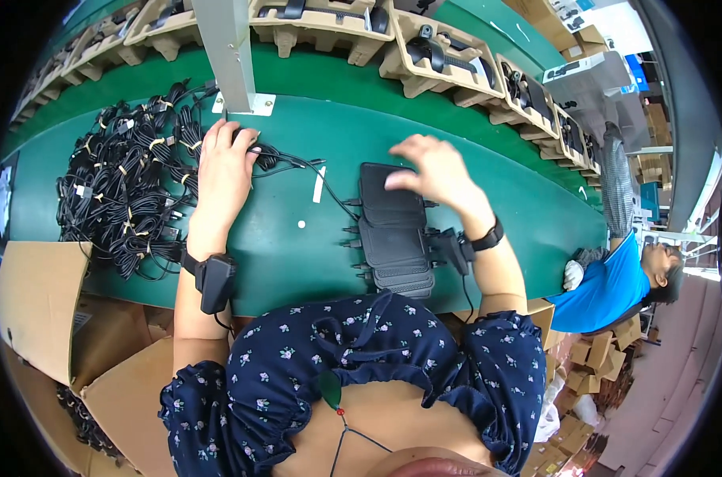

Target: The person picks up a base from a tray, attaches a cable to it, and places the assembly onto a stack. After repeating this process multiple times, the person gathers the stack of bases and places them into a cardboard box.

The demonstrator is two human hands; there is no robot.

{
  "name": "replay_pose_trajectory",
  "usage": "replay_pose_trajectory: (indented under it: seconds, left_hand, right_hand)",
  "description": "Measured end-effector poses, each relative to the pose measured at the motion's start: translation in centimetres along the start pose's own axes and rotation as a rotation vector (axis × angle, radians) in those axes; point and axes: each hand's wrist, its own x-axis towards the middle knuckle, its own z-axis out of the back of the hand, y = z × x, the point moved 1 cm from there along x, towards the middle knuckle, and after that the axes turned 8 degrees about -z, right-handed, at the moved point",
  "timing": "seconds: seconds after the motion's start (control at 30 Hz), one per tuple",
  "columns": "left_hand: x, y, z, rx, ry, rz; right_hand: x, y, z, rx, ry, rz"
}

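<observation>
My left hand (227,171) reaches up beside the foot of the metal post, fingers bent and closed over part of a coiled black cable (267,156). From that coil a strand runs right toward a stack of flat black rectangular pads (393,207) with small side tabs. Above the right edge of the top pad, my right hand (439,171) hovers with thumb and fingers apart and nothing in it. The pads lie overlapping in a column down toward my body. Left of my left forearm is a large heap of tied black cables (126,183).
A metal post (224,60) stands on the green table (297,262). Moulded cardboard trays (444,67) holding black parts line the raised green ledge. Open cardboard boxes (43,310) stand at lower left. A co-worker in a blue shirt (603,290) is at the right.
</observation>
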Motion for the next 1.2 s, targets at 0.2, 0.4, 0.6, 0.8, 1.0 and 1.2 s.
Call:
replay_pose_trajectory:
  seconds: [0.2,0.4,0.6,0.8,1.0,1.2]
  left_hand:
    - [0.1,-0.6,-0.1,0.009,0.006,-0.025]
    - [-0.5,-2.0,-0.4,0.119,0.072,-0.084]
    - [0.3,-3.3,0.7,0.058,0.145,-0.048]
    - [0.3,-3.7,0.7,0.021,0.187,-0.038]
    - [0.8,-4.2,0.7,-0.053,0.192,-0.107]
    - [1.0,-4.5,0.7,-0.082,0.194,-0.155]
  right_hand:
    - [-2.6,2.8,-0.3,0.105,0.078,0.163]
    - [-3.8,4.9,-0.2,0.256,0.055,0.216]
    - [-4.4,5.3,-1.4,0.247,-0.012,0.281]
    - [-1.7,3.0,0.9,0.373,-0.008,0.087]
    - [3.0,-6.3,3.8,0.551,-0.631,-0.306]
    - [7.3,-15.3,7.7,0.915,-1.178,-0.172]
